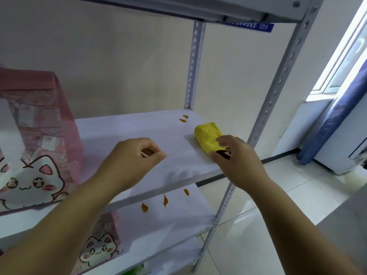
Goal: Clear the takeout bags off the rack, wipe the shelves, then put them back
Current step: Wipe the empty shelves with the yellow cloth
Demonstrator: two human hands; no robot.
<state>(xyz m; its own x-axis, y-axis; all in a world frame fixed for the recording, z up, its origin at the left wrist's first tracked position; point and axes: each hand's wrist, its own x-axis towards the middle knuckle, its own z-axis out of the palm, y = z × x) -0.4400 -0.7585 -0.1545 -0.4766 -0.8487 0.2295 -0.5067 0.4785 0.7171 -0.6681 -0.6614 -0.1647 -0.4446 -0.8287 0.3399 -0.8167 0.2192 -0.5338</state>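
Head view looks down and across a grey metal rack (278,82) with perforated corner posts, standing against a pale wall on a white tiled floor (278,195). Its middle shelf (129,132) runs across the centre of the picture, and the lower shelf (168,221) shows beneath the front edge. A large pink takeout bag (35,145) printed with a white cartoon cat stands upright at the left end of the middle shelf, cut off by the picture's edge. A second pink cat bag (101,249) stands on the lower shelf, toward its left, partly hidden behind the left forearm. Both bare arms reach in from below. The left hand (133,155) hangs over the middle of the shelf near its front edge, fingers curled toward the thumb; whether it pinches anything I cannot tell. The right hand (236,159) is at the front right corner of the middle shelf, thumb and curled fingers closing round the near end of a yellow cloth (207,133). That cloth lies bunched on the shelf's right end, and a small black piece (223,153) shows at its near end between thumb and fingers. Two orange stains (183,118) sit near the back right corner of the middle shelf, just behind the cloth. Three more orange smears (165,200) mark the lower shelf near its front edge. A blue label (252,26) hangs under the top shelf.
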